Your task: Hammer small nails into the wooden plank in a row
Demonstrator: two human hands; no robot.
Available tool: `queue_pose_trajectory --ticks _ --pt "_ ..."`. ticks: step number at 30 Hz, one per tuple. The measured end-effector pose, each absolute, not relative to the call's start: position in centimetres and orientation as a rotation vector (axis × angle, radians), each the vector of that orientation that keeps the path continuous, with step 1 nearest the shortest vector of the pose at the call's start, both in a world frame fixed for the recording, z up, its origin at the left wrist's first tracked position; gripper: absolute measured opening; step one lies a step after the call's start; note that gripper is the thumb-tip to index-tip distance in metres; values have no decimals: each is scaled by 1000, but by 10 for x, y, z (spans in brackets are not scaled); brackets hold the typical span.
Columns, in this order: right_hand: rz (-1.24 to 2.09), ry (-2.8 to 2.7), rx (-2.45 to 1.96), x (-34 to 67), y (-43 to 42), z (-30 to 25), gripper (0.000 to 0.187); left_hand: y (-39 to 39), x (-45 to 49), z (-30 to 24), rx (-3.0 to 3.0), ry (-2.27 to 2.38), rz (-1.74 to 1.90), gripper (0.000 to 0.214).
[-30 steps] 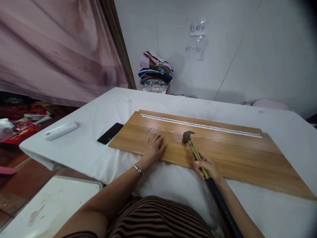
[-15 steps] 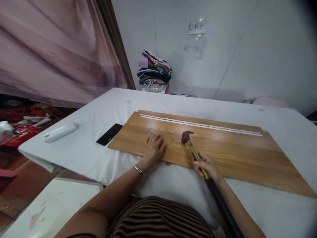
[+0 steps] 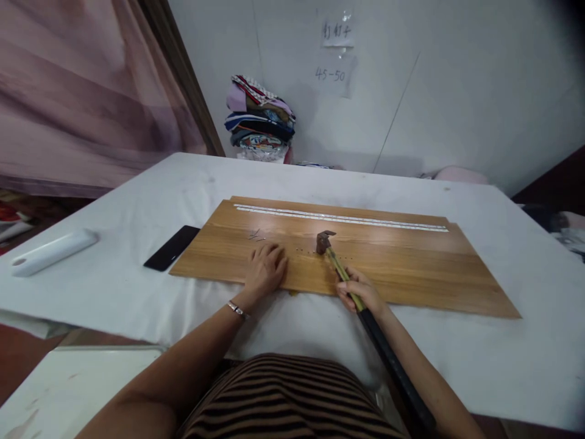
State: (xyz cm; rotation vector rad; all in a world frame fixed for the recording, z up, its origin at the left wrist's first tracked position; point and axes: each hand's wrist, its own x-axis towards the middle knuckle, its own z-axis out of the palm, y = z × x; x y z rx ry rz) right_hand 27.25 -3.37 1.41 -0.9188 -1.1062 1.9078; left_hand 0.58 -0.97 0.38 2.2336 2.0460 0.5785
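Observation:
My right hand (image 3: 361, 289) is closed round the yellow shaft of a claw hammer (image 3: 338, 266), above its long black grip. The hammer's rusty head is low over a wooden board (image 3: 411, 262), in line with a row of small nail heads (image 3: 301, 250); I cannot tell whether it touches them. Flat on the board to the left lies my left hand (image 3: 266, 268), fingers a little apart and holding nothing. Several loose nails (image 3: 256, 236) rest just beyond its fingertips.
Two white printed strips (image 3: 338, 218) run along the board's far side. A black phone-like slab (image 3: 171, 249) lies by its left edge, with a white elongated object (image 3: 55, 251) farther left. Folded clothes (image 3: 260, 122) are stacked behind the white-covered table (image 3: 201, 177).
My view has turned, so the board and table appear farther left and slightly higher. Both hands keep nearly the same places on the board, and the hammer head stays low over it.

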Motion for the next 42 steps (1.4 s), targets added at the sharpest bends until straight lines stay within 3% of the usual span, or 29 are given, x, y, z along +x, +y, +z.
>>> queue_pose_trajectory --ticks 7,42 --pt "1857 -1161 -905 274 -34 18 35 -8 5 3 2243 2045 577 36" --pt "1916 -1052 -893 268 -33 18 44 -6 5 3 2268 2061 568 37"
